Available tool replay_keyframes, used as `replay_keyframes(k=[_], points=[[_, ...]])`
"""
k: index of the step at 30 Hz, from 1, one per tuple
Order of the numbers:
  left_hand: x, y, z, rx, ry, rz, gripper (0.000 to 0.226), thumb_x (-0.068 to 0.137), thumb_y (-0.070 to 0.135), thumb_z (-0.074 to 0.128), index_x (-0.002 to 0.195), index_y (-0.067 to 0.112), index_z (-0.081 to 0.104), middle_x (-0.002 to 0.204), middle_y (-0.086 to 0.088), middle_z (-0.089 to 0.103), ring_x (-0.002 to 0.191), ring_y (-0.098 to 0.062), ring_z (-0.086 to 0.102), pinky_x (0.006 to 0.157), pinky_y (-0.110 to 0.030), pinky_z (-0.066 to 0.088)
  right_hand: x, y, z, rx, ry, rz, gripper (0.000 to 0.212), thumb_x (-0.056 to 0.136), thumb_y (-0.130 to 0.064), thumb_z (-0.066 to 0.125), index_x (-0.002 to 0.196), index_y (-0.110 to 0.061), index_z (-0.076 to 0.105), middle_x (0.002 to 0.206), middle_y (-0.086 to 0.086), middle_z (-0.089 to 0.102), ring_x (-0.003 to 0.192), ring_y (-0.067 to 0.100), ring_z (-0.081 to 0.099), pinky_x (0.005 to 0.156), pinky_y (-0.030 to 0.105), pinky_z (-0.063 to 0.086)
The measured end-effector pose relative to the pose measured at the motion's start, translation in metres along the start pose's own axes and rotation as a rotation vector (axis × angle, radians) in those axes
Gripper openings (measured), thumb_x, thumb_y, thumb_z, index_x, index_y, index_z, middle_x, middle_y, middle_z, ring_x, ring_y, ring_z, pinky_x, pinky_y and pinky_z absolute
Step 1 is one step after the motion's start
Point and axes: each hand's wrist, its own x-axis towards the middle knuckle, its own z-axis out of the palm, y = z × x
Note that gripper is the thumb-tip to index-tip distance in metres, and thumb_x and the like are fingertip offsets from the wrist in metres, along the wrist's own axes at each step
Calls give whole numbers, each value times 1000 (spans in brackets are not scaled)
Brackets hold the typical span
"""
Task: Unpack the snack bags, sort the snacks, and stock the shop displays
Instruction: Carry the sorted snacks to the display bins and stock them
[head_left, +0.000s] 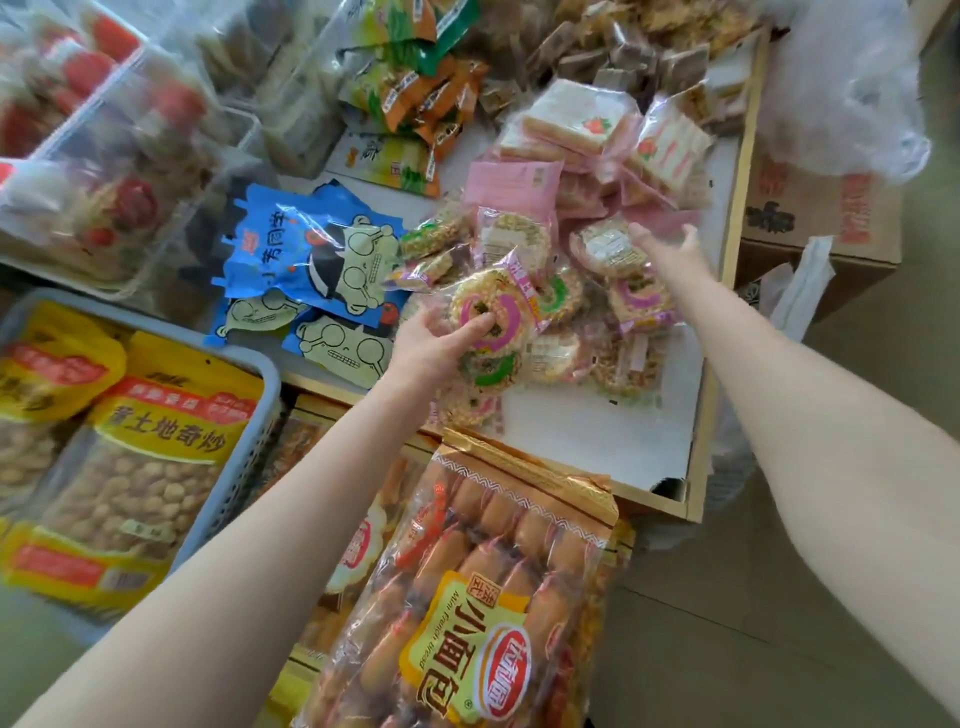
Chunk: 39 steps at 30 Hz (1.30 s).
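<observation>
Gripping a round, clear-wrapped puffed-rice cake with a pink ring (491, 312) in our left hand (436, 348), we hold it over the pile on the white bench (597, 441). Our right hand (670, 244) hovers open-fingered above pink-wrapped packets (511, 184).

Bare white tray floor (597, 431) open at near right corner. Ring-snack pile (545, 312) blocks tray centre; pink wafer packs (597, 140) behind it. Blue packets (311, 260) crowd left edge. Bread bag (483, 597) overlaps near rim. Cardboard box (821, 218) stands just right.
</observation>
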Motion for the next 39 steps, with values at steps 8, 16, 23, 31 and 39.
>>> replay_keyframes(k=[8, 16, 23, 31, 39], points=[[-4, -8, -23, 43, 82, 11, 51, 80, 33, 69, 121, 8, 53, 110, -9, 65, 100, -23, 64, 79, -30, 55, -3, 11, 8, -137, -186, 31, 111, 65, -49, 80, 148, -11, 16, 155, 14, 16, 141, 29, 22, 115, 43, 25], [1, -10, -11, 229, 137, 111, 38, 77, 28, 75, 103, 12, 52, 88, 3, 57, 90, -17, 56, 82, -33, 50, -42, 43, -11, -61, -356, -2, 74, 73, -39, 77, 132, -10, 44, 127, 5, 50, 113, 21, 51, 76, 26, 43], [5, -25, -9, 643, 224, 145, 47, 76, 35, 74, 103, 5, 51, 96, -4, 52, 94, -20, 48, 81, -29, 39, -68, 36, 14, -337, -160, -150, 48, 69, -42, 79, 100, -11, 60, 119, 12, 46, 120, 28, 41, 103, 42, 34], [30, -39, -6, 401, -18, -3, 81, 60, 51, 82, 125, 21, 45, 131, -9, 53, 116, -27, 53, 96, -48, 47, -81, 28, 3, -362, -222, -245, 63, 72, -31, 79, 121, -6, 51, 128, 13, 36, 118, 29, 43, 102, 38, 36], [28, -49, 4, 638, 89, 83, 89, 64, 55, 76, 138, 18, 42, 138, -15, 39, 125, -31, 44, 105, -44, 39, -80, 28, 13, -265, -317, -213, 79, 73, -37, 77, 140, -15, 42, 142, 9, 35, 127, 23, 42, 110, 40, 34]])
